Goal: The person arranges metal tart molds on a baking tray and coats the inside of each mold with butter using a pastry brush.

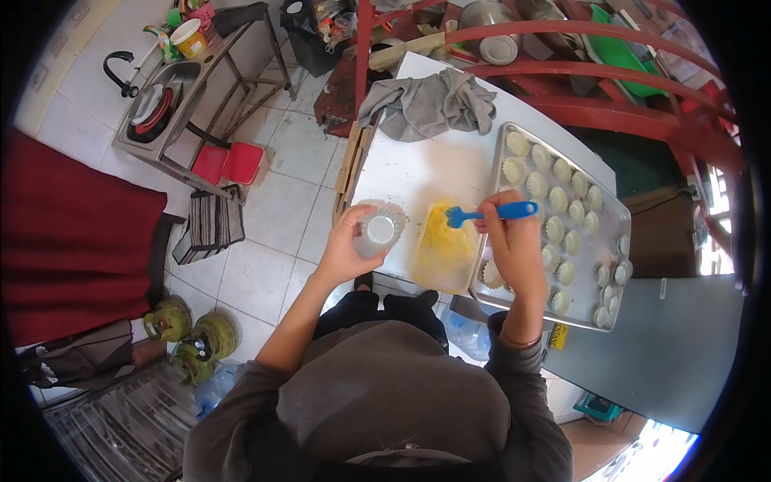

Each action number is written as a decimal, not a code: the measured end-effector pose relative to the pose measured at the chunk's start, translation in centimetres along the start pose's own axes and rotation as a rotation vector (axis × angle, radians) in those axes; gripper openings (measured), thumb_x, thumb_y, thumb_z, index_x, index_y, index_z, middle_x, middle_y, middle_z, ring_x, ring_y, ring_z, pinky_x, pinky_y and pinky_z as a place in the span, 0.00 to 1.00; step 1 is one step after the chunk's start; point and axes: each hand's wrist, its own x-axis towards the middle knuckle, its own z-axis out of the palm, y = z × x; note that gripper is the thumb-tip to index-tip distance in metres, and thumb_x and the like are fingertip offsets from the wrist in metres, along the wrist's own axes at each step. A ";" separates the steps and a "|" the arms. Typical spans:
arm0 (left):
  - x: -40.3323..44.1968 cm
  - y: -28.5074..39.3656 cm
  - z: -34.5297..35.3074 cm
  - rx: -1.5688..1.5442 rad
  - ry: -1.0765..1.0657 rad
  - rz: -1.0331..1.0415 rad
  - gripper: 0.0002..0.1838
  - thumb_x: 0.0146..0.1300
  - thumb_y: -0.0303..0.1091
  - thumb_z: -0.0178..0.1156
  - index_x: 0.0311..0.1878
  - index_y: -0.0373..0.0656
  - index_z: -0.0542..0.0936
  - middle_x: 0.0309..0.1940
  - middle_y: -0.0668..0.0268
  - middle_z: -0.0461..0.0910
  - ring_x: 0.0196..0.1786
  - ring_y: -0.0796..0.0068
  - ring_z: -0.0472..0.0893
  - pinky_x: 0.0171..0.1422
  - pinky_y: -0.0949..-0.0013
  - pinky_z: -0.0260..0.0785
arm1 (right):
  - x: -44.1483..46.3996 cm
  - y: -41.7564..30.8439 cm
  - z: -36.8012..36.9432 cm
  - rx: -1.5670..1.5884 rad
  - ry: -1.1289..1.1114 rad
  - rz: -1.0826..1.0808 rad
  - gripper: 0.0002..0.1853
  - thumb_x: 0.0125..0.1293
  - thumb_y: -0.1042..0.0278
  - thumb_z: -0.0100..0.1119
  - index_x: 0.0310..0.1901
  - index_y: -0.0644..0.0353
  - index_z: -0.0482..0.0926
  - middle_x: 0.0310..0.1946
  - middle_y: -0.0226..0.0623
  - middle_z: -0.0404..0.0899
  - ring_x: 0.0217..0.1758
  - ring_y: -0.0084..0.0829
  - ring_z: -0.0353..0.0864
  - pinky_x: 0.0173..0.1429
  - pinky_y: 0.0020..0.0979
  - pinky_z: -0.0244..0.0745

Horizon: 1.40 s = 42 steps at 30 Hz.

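Note:
My left hand holds a fluted metal tart mould by its side, over the near left part of the white table. In my right hand is a blue pastry brush, gripped by its handle. The brush head is over a shallow rectangular container smeared with a yellow substance; whether the bristles touch it I cannot tell. Right of the container lies a large metal baking tray bearing many fluted moulds, pale inside. Part of the tray is hidden behind my right hand and forearm.
A crumpled grey cloth lies on the table's far side. Red metal bars run behind it, with bowls and a green tray beyond. At left stand a sink, a red bin and several green gas cylinders.

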 end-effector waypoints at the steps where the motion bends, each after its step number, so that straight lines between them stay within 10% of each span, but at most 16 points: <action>1: 0.1 0.1 0.0 -0.031 -0.001 -0.003 0.36 0.41 0.24 0.69 0.58 0.44 0.68 0.54 0.62 0.69 0.53 0.70 0.72 0.50 0.70 0.66 | -0.3 -0.9 -0.8 0.060 0.011 -0.002 0.05 0.65 0.77 0.50 0.34 0.69 0.74 0.31 0.40 0.76 0.31 0.29 0.82 0.36 0.26 0.76; 7: 1.0 3.9 -0.2 0.073 -0.034 0.031 0.36 0.41 0.24 0.70 0.57 0.43 0.68 0.54 0.62 0.69 0.47 0.74 0.73 0.45 0.74 0.66 | -2.4 -3.0 -0.2 0.607 -0.009 -0.075 0.06 0.67 0.79 0.49 0.36 0.70 0.75 0.31 0.37 0.77 0.32 0.24 0.80 0.38 0.24 0.75; 18: 1.5 6.4 0.5 0.089 0.004 0.227 0.35 0.37 0.26 0.69 0.56 0.42 0.71 0.50 0.60 0.72 0.44 0.72 0.75 0.44 0.74 0.68 | -3.5 -4.2 1.2 0.080 0.004 -0.400 0.04 0.59 0.80 0.58 0.37 0.65 0.78 0.34 0.41 0.78 0.37 0.37 0.81 0.41 0.31 0.75; 42: 2.5 6.5 1.3 0.152 0.170 0.318 0.36 0.37 0.27 0.70 0.55 0.43 0.71 0.50 0.59 0.72 0.44 0.67 0.75 0.45 0.71 0.69 | -3.5 -5.1 0.5 0.083 -0.091 -0.473 0.08 0.58 0.79 0.59 0.40 0.63 0.77 0.36 0.41 0.81 0.38 0.39 0.82 0.42 0.31 0.76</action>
